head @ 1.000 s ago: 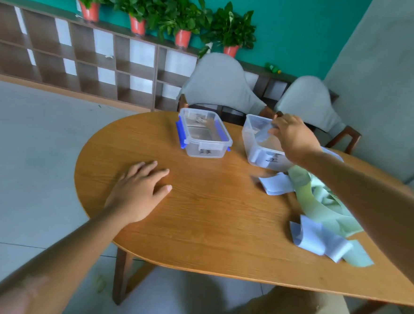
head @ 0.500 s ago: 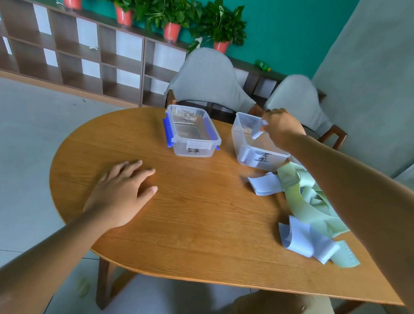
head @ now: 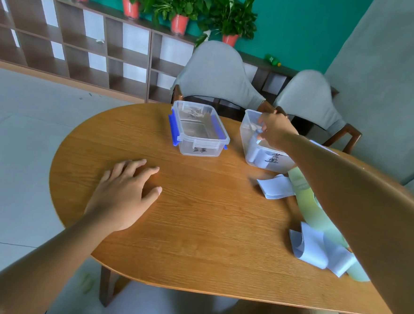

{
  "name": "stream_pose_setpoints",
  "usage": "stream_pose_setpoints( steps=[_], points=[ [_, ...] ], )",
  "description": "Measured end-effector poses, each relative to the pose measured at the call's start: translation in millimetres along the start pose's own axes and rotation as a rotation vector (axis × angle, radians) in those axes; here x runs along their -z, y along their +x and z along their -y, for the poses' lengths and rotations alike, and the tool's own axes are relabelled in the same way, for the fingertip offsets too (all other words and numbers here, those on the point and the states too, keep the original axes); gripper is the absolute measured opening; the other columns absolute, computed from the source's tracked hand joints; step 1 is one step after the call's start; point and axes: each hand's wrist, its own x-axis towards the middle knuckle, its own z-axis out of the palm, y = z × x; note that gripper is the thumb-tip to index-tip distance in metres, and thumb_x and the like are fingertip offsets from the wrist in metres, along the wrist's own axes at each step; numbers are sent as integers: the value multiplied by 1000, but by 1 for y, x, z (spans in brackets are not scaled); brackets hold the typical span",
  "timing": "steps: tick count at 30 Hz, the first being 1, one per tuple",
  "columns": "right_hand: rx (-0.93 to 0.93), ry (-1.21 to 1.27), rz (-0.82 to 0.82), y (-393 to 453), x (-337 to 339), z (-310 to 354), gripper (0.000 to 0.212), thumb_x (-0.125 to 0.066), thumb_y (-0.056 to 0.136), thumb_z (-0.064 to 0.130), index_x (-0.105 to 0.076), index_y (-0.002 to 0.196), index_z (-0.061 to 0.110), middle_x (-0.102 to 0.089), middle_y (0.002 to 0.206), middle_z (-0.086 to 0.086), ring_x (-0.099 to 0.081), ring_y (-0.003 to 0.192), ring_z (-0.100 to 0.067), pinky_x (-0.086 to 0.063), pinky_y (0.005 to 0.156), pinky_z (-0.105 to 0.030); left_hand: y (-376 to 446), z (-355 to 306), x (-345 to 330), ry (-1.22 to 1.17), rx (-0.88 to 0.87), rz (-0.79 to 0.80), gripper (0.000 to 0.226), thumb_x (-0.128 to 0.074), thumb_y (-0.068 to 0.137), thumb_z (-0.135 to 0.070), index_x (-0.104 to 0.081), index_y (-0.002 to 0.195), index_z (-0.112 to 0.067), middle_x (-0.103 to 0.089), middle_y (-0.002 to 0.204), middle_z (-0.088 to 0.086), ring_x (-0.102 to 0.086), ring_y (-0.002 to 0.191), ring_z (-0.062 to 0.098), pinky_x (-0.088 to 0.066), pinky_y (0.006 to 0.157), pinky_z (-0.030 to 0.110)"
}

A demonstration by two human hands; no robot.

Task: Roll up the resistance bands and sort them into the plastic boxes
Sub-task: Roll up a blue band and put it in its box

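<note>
Right hand: my right hand point(head: 275, 131) is pinching a rolled blue band point(head: 257, 145) inside the right plastic box point(head: 248, 157).
Left hand: my left hand point(head: 122, 192) is lying flat, fingers spread, on the wooden table point(head: 209, 218).
Loose bands: blue and green bands point(head: 316, 221) are lying near right of me.

Pale-blue bands point(head: 276, 187); green band point(head: 317, 213); blue-clipped box point(head: 199, 131).

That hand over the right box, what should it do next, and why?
Probably let go and draw back. The right hand pinches a rolled blue band already down inside the right box. Loose blue bands and a green band on the table seem next.
</note>
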Motion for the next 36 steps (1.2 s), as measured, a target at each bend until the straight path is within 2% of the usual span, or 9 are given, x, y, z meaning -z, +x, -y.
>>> stream_pose_setpoints(
  steps=[4, 9, 13, 15, 20, 23, 27, 31, 36],
  points=[
    [4, 94, 34, 7, -4, -4, 39, -71, 89, 10, -57, 126, 14, -65, 106, -11, -64, 100, -30, -55, 88, -40, 0, 0, 1, -10, 5, -1, 58, -31, 96, -65, -36, 149, -44, -29, 160, -11, -22, 146, 17, -26, 115, 45],
    [52, 25, 84, 11, -5, -4, 51, -79, 84, 13, -55, 130, 20, -70, 103, -4, -65, 98, -25, -55, 90, -39, 0, 0, 1, 8, 6, 2, 59, -30, 96, -66, -34, 150, -43, -27, 160, -12, -21, 146, 16, -27, 115, 43],
    [109, -53, 110, 14, -16, -8, 54, -74, 87, 15, -52, 136, 23, -71, 106, -3, -65, 100, -25, -54, 92, -38, 0, -1, 1, 6, 6, -3, 59, -31, 96, -66, -34, 150, -44, -28, 160, -12, -21, 146, 15, -27, 114, 43],
    [103, -33, 116, 15, -19, -11, 53, -70, 89, 14, -51, 137, 25, -69, 108, -5, -64, 101, -26, -53, 95, -36, 0, -1, 1, 8, 6, -1, 59, -30, 96, -66, -34, 150, -44, -27, 160, -13, -20, 146, 15, -27, 115, 42],
    [126, 30, 121, 19, -22, -19, 65, -69, 88, 12, -45, 146, 29, -69, 114, -5, -62, 110, -26, -50, 102, -41, 1, 0, 1, 9, 8, 2, 60, -28, 95, -67, -34, 150, -44, -28, 160, -12, -20, 147, 16, -26, 116, 44],
    [143, 32, 119, 20, -23, -22, 61, -70, 88, 12, -48, 144, 27, -70, 115, -5, -63, 108, -25, -51, 99, -38, 0, -1, 1, 10, 8, 1, 60, -28, 95, -67, -34, 150, -43, -28, 160, -12, -21, 146, 16, -26, 116, 44],
    [116, 37, 139, 22, -27, -24, 45, -56, 96, 4, -56, 138, 18, -63, 131, -7, -60, 116, -29, -51, 99, -37, 0, -1, 2, 8, 9, -1, 60, -29, 95, -66, -35, 150, -43, -29, 159, -12, -22, 146, 16, -26, 116, 43],
    [83, -5, 87, 22, -32, -24, 46, -57, 96, 2, -54, 138, 21, -64, 123, -7, -62, 106, -28, -57, 91, -40, 0, -1, 1, 6, 8, -6, 59, -29, 95, -67, -35, 149, -43, -29, 159, -13, -21, 145, 15, -27, 115, 42],
    [77, -20, 66, 26, -38, -25, 50, -57, 98, 5, -47, 143, 24, -62, 122, -5, -61, 105, -27, -57, 91, -39, 0, -1, 0, 0, 11, -8, 59, -30, 95, -67, -35, 150, -43, -29, 159, -13, -22, 145, 14, -27, 116, 43]
  ],
)
